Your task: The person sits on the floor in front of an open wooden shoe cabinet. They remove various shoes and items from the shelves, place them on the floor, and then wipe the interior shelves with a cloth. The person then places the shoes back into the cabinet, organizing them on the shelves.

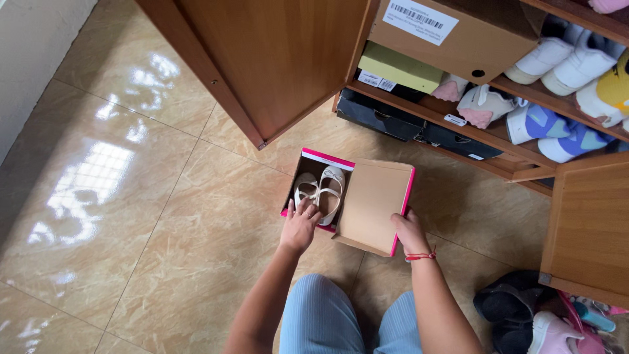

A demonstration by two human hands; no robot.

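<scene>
The pink shoe box (314,172) lies on the floor (164,216) just ahead of both hands, long axis running away from the person, left hand (300,226) spread on the white sandals (321,190), right hand (409,231) gripping the half-slid lid (373,203).

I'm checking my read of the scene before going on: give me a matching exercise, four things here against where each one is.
Things:
1. white sandals
2. box lid
3. black boxes
4. black shoes

Places:
A. bottom cabinet shelf
B. under the right hand
C. floor, by the right cabinet door
D. inside the pink box, at the left hand

Pairs: 1-D, 2-B, 3-A, 4-C
</scene>
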